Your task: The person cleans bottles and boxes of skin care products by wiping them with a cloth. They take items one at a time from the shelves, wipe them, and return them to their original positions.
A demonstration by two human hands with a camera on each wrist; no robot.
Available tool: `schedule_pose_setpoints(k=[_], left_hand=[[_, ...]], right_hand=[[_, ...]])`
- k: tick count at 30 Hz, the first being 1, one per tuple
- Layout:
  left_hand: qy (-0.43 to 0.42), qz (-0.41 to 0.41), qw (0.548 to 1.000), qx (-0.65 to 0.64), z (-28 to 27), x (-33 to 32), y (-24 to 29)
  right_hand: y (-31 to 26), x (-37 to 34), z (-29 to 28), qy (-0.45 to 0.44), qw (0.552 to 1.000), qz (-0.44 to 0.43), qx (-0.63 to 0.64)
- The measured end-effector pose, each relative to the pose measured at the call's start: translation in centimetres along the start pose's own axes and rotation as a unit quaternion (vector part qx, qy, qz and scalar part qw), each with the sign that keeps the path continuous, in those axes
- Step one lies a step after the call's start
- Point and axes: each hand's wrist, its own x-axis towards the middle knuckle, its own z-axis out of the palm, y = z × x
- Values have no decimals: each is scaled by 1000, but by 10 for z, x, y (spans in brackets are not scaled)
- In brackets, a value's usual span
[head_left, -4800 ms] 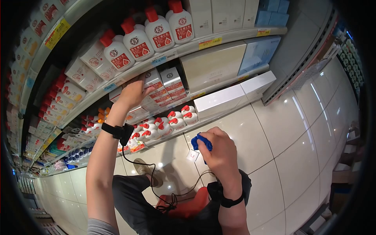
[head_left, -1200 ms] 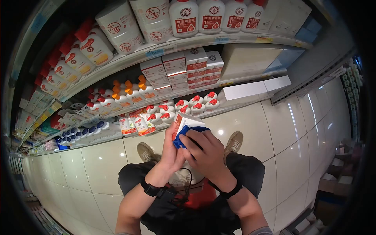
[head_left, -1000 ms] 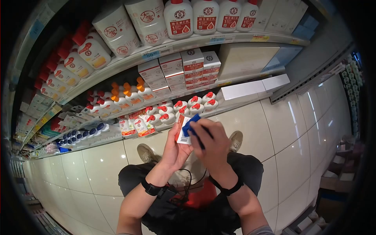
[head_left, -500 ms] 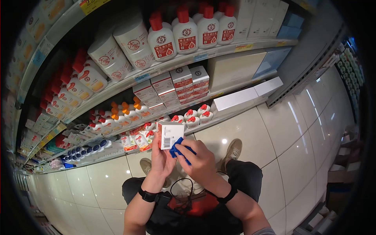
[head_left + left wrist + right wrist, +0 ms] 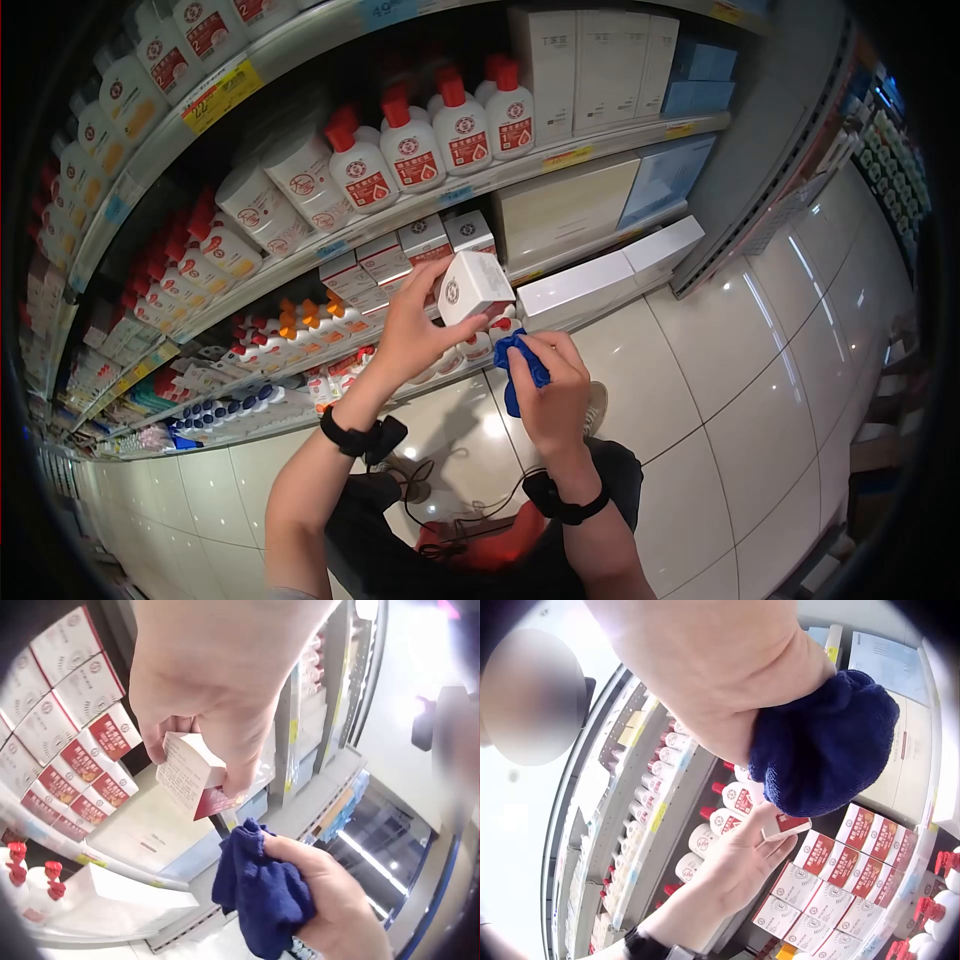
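A small white and red box [image 5: 474,287] is gripped between the fingers and thumb of my left hand [image 5: 415,318], in front of the stacked boxes on the low shelf. In the left wrist view the box [image 5: 187,774] shows a face of fine print and a red side. My right hand [image 5: 553,388] pinches a crumpled blue cloth [image 5: 522,370] just below and to the right of the box. The cloth [image 5: 262,889] hangs down from the fingers in the left wrist view. Seen from the right wrist, the cloth [image 5: 825,746] covers most of the right fingers.
Similar boxes [image 5: 832,892] stand stacked on the shelf. Above them are red-capped lotion bottles [image 5: 410,150]. Long white boxes [image 5: 590,283] lie at the bottom right, near red-topped pump bottles. A black cable [image 5: 470,520] runs between my wrists over a red stool. Tiled floor [image 5: 700,370] lies to the right.
The left hand took a box from the shelf, and the cloth was wiped over it. Now the left hand has carried the box up toward the shelf, and the cloth is apart from it.
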Motion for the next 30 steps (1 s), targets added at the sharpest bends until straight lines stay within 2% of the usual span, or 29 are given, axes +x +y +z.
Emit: schedule_pose_setpoints(k=[1, 4, 5, 6, 11, 13, 15, 20, 22, 26, 28, 30], left_hand=[[-1, 2, 1000, 1, 2, 14, 0], [-6, 83, 990, 115, 10, 51, -6], [-8, 85, 990, 116, 11, 59, -10], [-6, 98, 980, 171, 13, 67, -15], [7, 135, 934, 332, 19, 76, -37], [13, 153, 926, 344, 25, 77, -51], [37, 131, 924, 358, 28, 79, -59], [24, 56, 917, 394, 29, 91, -67], [-70, -71, 916, 389, 24, 104, -67], [-61, -70, 936, 340, 18, 113, -65], [-31, -32, 938, 343, 18, 112, -68], [-36, -29, 939, 340, 17, 112, -68]], right_hand=[[0, 1, -4, -6, 1000, 6, 10], [1, 5, -18, -9, 1000, 13, -1], [1, 6, -22, -6, 1000, 14, -1], [1, 6, -27, -10, 1000, 25, -6], [2, 6, -37, -12, 999, 44, 10], [1, 4, -37, -9, 998, 40, 48], [2, 4, -36, -4, 999, 26, 36], [-1, 2, -36, -17, 999, 18, 30], [-1, 2, -35, -21, 999, 15, 29], [1, 1, -33, -20, 999, 11, 22], [2, 0, -33, -23, 1000, 11, 18], [1, 0, -32, -28, 999, 13, 20]])
